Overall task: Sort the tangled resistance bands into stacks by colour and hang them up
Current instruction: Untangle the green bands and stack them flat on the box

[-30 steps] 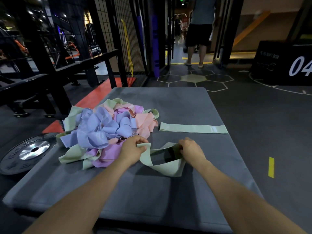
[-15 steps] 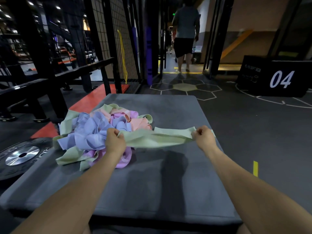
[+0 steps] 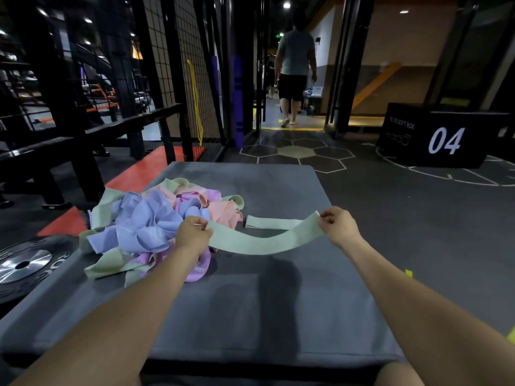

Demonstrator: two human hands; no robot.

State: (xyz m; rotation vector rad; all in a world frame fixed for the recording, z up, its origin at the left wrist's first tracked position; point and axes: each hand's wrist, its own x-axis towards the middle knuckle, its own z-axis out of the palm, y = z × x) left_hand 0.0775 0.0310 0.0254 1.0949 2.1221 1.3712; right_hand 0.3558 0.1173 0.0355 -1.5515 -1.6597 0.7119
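Green band [image 3: 259,242]: pale, flat, sagging; left hand [image 3: 192,236] and right hand [image 3: 338,225] each pinch an end in a closed grip. Black box [image 3: 434,135], far right: "04".

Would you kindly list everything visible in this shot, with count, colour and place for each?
Held band: one, pale green, stretched between both hands above the mat.
Flat band: one, pale green, lying on the mat beyond the held band.
Tangled pile: one heap, blue, lilac, peach and green, left side of the mat.
Mat: one, grey, under everything.
Weight plate: one, black with a silver hub, on the floor at left.
Soft box: one, black, marked 04, far right.
Walking person: one, in the far doorway.
Left hand: pinches the band's left end.
Right hand: pinches its right end.
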